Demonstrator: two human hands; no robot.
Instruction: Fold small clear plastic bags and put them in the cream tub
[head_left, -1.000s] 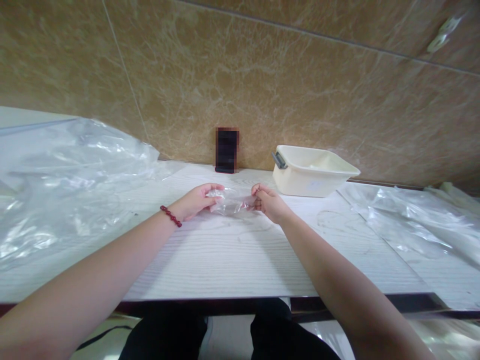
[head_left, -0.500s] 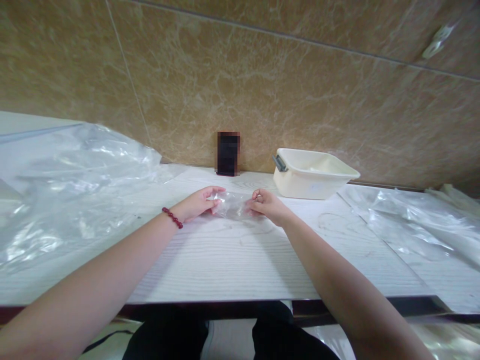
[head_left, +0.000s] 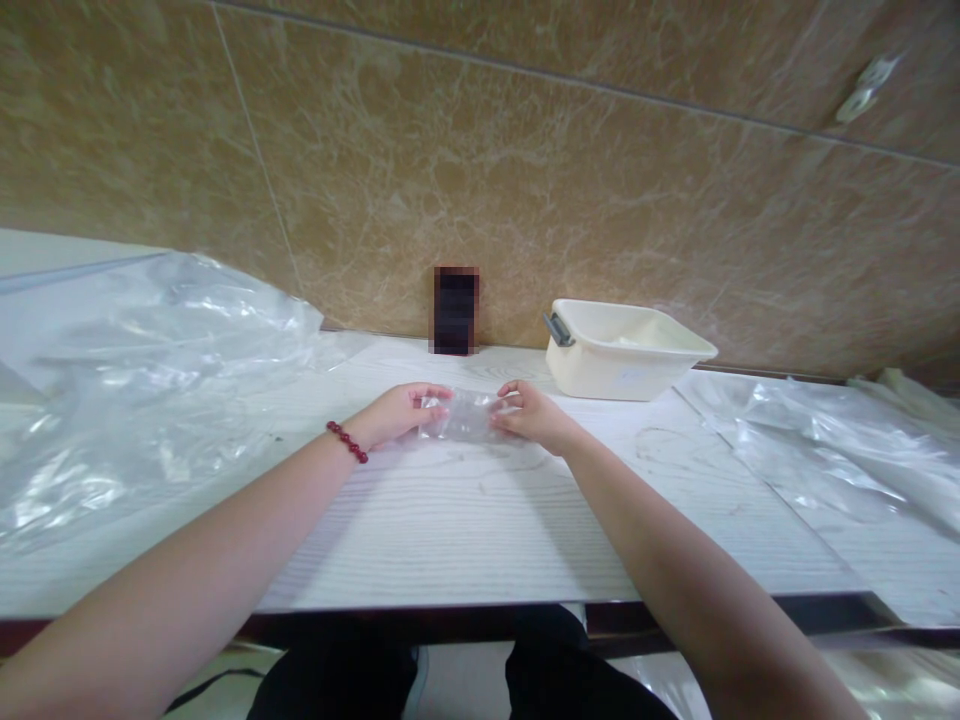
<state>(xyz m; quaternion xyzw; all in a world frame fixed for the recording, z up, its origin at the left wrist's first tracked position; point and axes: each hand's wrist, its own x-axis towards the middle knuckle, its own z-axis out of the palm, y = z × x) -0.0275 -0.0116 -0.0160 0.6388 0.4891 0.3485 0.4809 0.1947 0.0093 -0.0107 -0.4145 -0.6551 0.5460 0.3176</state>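
A small clear plastic bag [head_left: 469, 416] is stretched between my two hands, just above or on the pale wood-grain table [head_left: 457, 530]. My left hand [head_left: 405, 410], with a red bead bracelet [head_left: 347, 442] at the wrist, grips the bag's left end between thumb and fingers. At the right end, my right hand [head_left: 534, 415] pinches the bag with thumb and curled fingers. Whether anything lies inside the bag is hard to make out.
Behind my right hand stands a cream plastic tub [head_left: 630, 360] with a grey handle clip. A dark, blurred-out phone-like object [head_left: 455, 312] leans on the marbled wall [head_left: 465, 160]. Heaps of clear plastic lie at left [head_left: 165, 370] and right [head_left: 832, 440].
The fingers of both hands have shifted slightly on the bag, and the right hand's fingers are a little less tightly curled. The bag stays in about the same place.
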